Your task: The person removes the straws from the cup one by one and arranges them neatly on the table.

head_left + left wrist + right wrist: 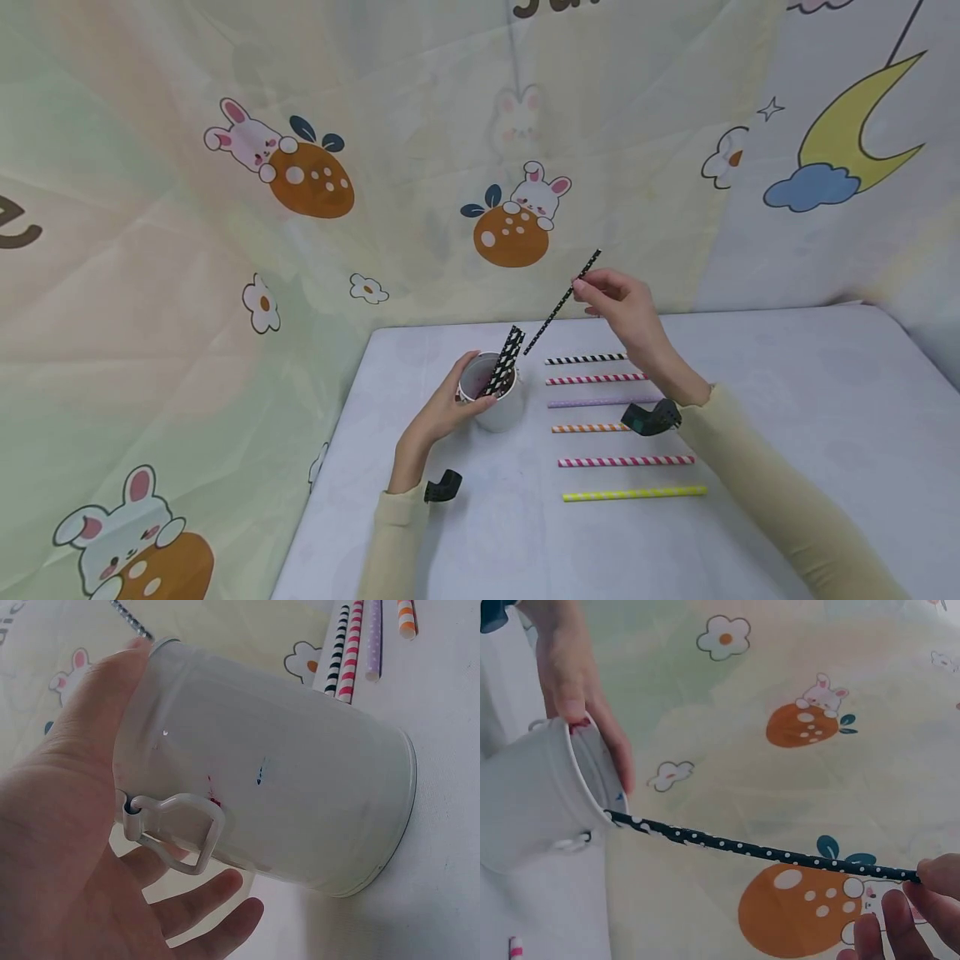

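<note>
My left hand (450,408) grips the rim of a white metal bucket (501,412), which has small side handles (202,832). In the left wrist view the thumb lies along the rim, with the other fingers on the far side. Several black paper straws with white patterns (504,360) lean inside the bucket. Up and to the right of it, my right hand (622,312) pinches a thin black straw with white dots (558,310) between thumb and fingertips. That straw slants, its lower end near the bucket's mouth.
Right of the bucket several paper straws lie in a row: black striped (585,360), red striped (592,380), lilac (592,403), orange striped (588,429), pink striped (626,462) and yellow (633,494). A white cloth (487,542) covers the table. A printed curtain (420,208) hangs behind.
</note>
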Demonstrator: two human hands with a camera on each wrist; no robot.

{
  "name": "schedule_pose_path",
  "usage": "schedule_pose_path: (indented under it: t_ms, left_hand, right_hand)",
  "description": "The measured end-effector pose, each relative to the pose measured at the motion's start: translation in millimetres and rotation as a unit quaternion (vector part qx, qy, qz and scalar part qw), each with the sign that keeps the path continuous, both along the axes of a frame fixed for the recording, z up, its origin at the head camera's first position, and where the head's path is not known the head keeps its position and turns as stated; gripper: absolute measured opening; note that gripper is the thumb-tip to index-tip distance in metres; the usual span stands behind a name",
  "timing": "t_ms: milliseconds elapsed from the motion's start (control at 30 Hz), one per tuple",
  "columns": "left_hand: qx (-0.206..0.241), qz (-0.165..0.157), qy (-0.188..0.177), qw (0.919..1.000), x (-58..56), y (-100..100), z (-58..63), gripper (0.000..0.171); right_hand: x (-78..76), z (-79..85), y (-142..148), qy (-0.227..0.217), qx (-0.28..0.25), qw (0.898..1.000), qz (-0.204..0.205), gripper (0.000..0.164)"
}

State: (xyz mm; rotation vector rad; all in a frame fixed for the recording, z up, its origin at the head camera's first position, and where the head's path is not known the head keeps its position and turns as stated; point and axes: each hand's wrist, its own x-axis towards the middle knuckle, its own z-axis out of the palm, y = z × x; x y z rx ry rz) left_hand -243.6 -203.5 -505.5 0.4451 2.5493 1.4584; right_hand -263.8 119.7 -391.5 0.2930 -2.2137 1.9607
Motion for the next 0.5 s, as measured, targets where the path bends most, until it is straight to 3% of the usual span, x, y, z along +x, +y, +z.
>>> schedule_pose_path:
  t_ms: [100, 233, 333, 500]
  left_hand:
    - [0.0, -0.001, 0.003, 1.0, 0.5, -0.1, -0.6, 0.087]
    - [-0.008, 0.003, 0.006, 0.9999, -0.3, -0.7, -1.9, 0.085]
    - [-0.015, 0.006, 0.005, 0.9999, -0.5, -0.9, -2.3, 0.085]
    - [-0.011, 0.005, 0.001, 0.9999, 0.2, -0.8, -1.7, 0.084]
  right_hand:
    - [0.8, 5.4, 12.5, 0.005, 0.028, 1.0, 0.004, 0.037]
    - [-0.5, 9.0, 29.3, 0.009, 0.114, 0.993, 0.024, 0.031]
    - [-2.9, 10.7, 41.3, 0.018, 0.208, 0.977, 0.042, 0.028]
    - [-5.5, 12.4, 58.1, 0.03, 0.335, 0.94, 0.062, 0.022]
